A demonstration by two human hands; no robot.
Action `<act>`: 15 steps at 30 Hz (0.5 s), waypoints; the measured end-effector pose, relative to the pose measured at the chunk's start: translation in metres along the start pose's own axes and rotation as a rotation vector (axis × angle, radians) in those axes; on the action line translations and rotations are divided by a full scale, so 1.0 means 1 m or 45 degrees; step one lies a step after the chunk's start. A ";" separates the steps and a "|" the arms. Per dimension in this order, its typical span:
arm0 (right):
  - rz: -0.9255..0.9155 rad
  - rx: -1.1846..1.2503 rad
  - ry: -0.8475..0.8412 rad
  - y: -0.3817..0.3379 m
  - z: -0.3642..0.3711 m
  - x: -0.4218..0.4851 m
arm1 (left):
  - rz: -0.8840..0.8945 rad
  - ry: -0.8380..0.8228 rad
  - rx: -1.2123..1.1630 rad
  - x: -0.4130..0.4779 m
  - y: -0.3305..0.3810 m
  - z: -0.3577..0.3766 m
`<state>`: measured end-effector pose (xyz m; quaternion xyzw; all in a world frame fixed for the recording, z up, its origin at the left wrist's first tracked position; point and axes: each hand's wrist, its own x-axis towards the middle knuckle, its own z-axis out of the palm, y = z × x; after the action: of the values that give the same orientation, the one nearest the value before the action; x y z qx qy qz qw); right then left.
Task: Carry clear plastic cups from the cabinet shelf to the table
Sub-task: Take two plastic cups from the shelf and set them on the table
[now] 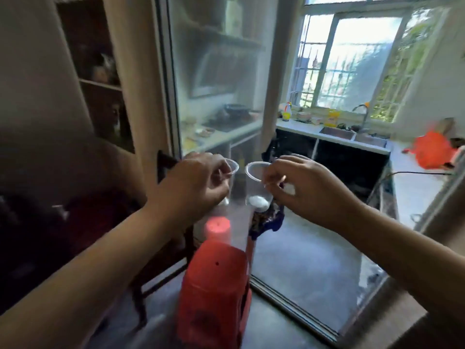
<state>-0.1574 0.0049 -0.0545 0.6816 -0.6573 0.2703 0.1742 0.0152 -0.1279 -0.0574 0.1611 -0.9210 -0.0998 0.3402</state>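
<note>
My left hand (198, 182) grips a clear plastic cup (232, 172) by its rim; most of that cup is hidden behind my fingers. My right hand (304, 187) pinches the rim of a second clear plastic cup (256, 187), which hangs upright with a whitish bottom. Both cups are held side by side in mid air, close together, in front of a glass sliding door. The picture is blurred. The wooden cabinet (100, 79) with open shelves stands at the upper left. No table is in view.
A stack of red plastic stools (214, 285) stands right below my hands. The glass sliding door (214, 84) and its floor track (297, 306) lie ahead. Beyond are a kitchen counter with a sink (352, 137), a window and an orange bag (432, 152).
</note>
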 end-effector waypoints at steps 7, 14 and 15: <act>-0.290 0.296 -0.065 -0.128 0.132 0.107 | -0.424 0.050 0.204 -0.113 -0.117 -0.114; -0.496 0.424 -0.188 -0.207 0.209 0.169 | -0.689 0.127 0.317 -0.174 -0.194 -0.170; -0.521 0.438 -0.206 -0.214 0.219 0.178 | -0.711 0.138 0.324 -0.180 -0.204 -0.172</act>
<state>0.0827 -0.2517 -0.0963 0.8392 -0.4621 0.2817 0.0537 0.3041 -0.2645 -0.0948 0.4544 -0.8267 -0.0646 0.3255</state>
